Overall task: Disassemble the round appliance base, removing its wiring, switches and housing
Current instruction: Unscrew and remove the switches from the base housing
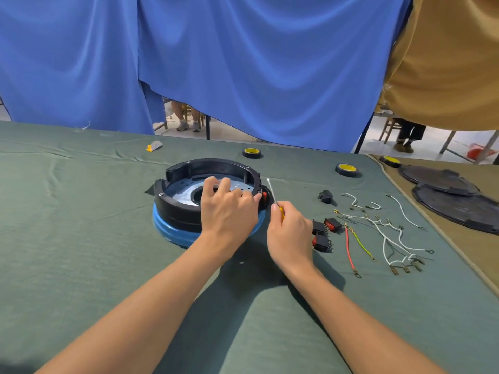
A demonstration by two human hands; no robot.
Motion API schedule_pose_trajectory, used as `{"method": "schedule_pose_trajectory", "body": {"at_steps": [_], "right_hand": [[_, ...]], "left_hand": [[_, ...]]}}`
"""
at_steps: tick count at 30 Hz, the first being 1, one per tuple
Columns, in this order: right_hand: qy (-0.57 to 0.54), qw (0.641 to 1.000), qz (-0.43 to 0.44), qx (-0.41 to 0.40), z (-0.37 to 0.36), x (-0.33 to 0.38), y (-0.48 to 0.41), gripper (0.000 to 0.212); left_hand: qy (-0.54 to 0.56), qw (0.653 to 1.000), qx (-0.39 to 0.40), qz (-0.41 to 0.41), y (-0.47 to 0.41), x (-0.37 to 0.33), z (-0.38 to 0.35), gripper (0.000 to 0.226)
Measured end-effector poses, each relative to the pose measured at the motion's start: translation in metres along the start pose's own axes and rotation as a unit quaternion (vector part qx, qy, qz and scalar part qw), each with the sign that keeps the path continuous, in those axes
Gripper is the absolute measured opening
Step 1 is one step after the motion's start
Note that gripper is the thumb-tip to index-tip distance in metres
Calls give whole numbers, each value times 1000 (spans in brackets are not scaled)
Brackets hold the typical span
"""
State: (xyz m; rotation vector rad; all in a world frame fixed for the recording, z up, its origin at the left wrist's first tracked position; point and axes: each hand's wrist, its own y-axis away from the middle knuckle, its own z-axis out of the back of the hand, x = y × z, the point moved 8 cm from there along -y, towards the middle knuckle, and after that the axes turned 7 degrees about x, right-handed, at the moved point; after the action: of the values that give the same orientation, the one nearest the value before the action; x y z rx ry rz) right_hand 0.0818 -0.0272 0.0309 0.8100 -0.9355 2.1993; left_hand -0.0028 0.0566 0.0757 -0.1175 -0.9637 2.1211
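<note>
Round base [189,209] sits mid-table. Left hand [229,209] curls over its black rim, likely steadying it; right hand [290,233] grips a screwdriver [272,194] beside the remaining red switch [264,196], probably to pry it out.

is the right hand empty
No, the right hand grips a yellow-handled screwdriver, its shaft beside the base.

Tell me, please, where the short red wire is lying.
In the head view, the short red wire lies on the green cloth right of the right hand, between the black rocker switches and the yellow-green wire.
</note>
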Motion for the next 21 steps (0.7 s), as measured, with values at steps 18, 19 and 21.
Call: {"method": "schedule_pose_trajectory", "body": {"at_steps": [18, 19, 21], "right_hand": [[7, 998, 47, 51, -8, 15, 10, 42], [15, 997, 44, 59, -6, 15, 7, 41], [49, 995, 43, 79, -4, 19, 2, 39]], "left_hand": [[199, 946, 215, -137, -20, -16, -32, 20], [198, 948, 211, -135, -20, -17, -31, 19], [199, 949, 205, -134, -19, -17, -31, 17]]}}
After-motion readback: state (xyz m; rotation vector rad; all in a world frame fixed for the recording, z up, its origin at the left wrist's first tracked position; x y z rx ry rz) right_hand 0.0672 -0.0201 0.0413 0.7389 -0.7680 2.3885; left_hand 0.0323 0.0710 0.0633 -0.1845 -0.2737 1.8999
